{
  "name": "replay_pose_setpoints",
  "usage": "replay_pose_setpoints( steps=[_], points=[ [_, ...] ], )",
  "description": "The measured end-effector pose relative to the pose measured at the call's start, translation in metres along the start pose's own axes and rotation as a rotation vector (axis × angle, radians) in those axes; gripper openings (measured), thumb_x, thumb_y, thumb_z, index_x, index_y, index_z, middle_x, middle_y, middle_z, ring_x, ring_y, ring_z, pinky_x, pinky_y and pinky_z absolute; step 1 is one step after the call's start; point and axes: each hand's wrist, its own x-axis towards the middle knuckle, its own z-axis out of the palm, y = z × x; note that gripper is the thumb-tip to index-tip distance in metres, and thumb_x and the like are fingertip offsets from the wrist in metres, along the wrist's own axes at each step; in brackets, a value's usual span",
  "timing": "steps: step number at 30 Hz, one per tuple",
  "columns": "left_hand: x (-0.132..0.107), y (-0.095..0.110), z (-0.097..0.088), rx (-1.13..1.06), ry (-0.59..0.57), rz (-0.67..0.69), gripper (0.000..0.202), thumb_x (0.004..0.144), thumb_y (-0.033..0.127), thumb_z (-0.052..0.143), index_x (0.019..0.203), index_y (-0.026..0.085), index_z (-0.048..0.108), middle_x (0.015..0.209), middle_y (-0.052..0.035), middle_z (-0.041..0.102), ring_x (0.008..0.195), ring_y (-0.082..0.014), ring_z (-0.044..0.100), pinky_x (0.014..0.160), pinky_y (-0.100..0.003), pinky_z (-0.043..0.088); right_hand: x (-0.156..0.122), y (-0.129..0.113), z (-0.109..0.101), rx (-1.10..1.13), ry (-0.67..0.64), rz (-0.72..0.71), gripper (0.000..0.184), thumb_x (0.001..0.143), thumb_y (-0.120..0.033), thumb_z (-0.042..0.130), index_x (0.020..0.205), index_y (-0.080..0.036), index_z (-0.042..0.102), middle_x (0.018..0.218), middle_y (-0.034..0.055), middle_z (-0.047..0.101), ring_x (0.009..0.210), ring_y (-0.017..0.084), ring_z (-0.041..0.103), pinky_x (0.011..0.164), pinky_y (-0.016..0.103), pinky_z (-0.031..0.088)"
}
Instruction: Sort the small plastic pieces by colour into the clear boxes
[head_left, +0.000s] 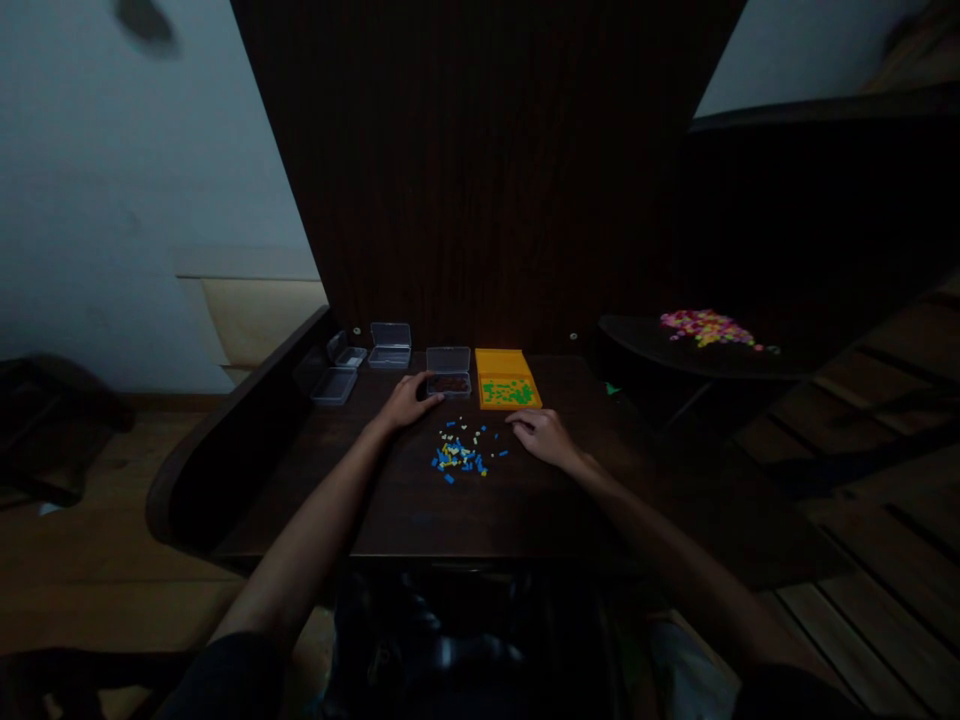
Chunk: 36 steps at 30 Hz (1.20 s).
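Note:
My left hand [409, 401] is at the left side of a clear plastic box [459, 392], its thumb by the front and its fingers along the side, gripping the corner. The box has its lid up and holds small brown pieces [448, 383]. My right hand [546, 438] hovers low over the table, fingers stretched to the left, with nothing visible in them. Just beyond it lies an open yellow box [510, 407] with small green pieces [506, 390] inside. Between my hands spreads a loose pile of tiny blue, yellow and white pieces [459, 457].
More clear boxes [390, 357] stand open at the back left, one shallow tray [334, 386] nearer. A raised dark side panel [225, 440] bounds the table's left. On a dark surface at the right sits a heap of pink and yellow pieces [709, 327]. A tall dark panel [487, 180] rises behind.

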Motion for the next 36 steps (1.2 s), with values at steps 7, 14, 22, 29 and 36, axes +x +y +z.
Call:
replay_pose_setpoints(
  steps=[7, 14, 22, 29, 36],
  points=[
    [0.011, 0.000, 0.002, 0.091, 0.020, 0.046, 0.045, 0.089, 0.043, 0.058, 0.125, 0.016, 0.057, 0.122, -0.0121, 0.062, 0.119, -0.0286, 0.053, 0.105, -0.042, 0.043, 0.001, -0.001, 0.000, -0.110, -0.017, 0.125, 0.026, 0.083, -0.007, 0.058, 0.093, -0.022, 0.076, 0.096, 0.0019, 0.074, 0.085, 0.021, 0.071, 0.081, 0.029, 0.056],
    [0.032, 0.000, 0.002, 0.167, 0.036, 0.038, 0.038, 0.089, 0.039, 0.056, 0.118, 0.015, 0.060, 0.118, -0.0128, 0.064, 0.115, -0.0295, 0.055, 0.103, -0.043, 0.044, 0.002, -0.003, 0.000, -0.127, -0.049, 0.135, 0.027, 0.082, -0.005, 0.059, 0.094, -0.022, 0.076, 0.095, 0.0023, 0.074, 0.085, 0.021, 0.071, 0.080, 0.028, 0.055],
    [0.036, 0.008, -0.005, 0.233, 0.159, -0.040, 0.039, 0.085, 0.032, 0.053, 0.120, 0.014, 0.054, 0.115, -0.0151, 0.061, 0.113, -0.0311, 0.053, 0.099, -0.044, 0.046, 0.002, -0.004, -0.001, -0.089, -0.044, 0.121, 0.027, 0.081, -0.005, 0.057, 0.091, -0.021, 0.076, 0.092, 0.0023, 0.074, 0.081, 0.020, 0.070, 0.077, 0.025, 0.054],
    [0.029, -0.006, -0.030, 0.527, 0.190, -0.099, 0.038, 0.079, 0.022, 0.053, 0.115, 0.014, 0.058, 0.126, -0.0202, 0.058, 0.125, -0.0405, 0.042, 0.101, -0.058, 0.035, 0.003, -0.006, 0.000, -0.094, -0.059, 0.110, 0.027, 0.081, -0.006, 0.057, 0.092, -0.022, 0.076, 0.092, 0.0023, 0.074, 0.082, 0.020, 0.070, 0.078, 0.027, 0.054],
    [0.020, -0.011, -0.035, 0.571, 0.093, -0.072, 0.031, 0.080, 0.017, 0.049, 0.107, 0.016, 0.064, 0.114, -0.0186, 0.065, 0.116, -0.0377, 0.051, 0.103, -0.058, 0.029, 0.003, -0.006, -0.001, -0.093, -0.076, 0.107, 0.027, 0.082, -0.006, 0.057, 0.093, -0.021, 0.076, 0.095, 0.0026, 0.074, 0.084, 0.020, 0.070, 0.081, 0.027, 0.054]
  ],
)
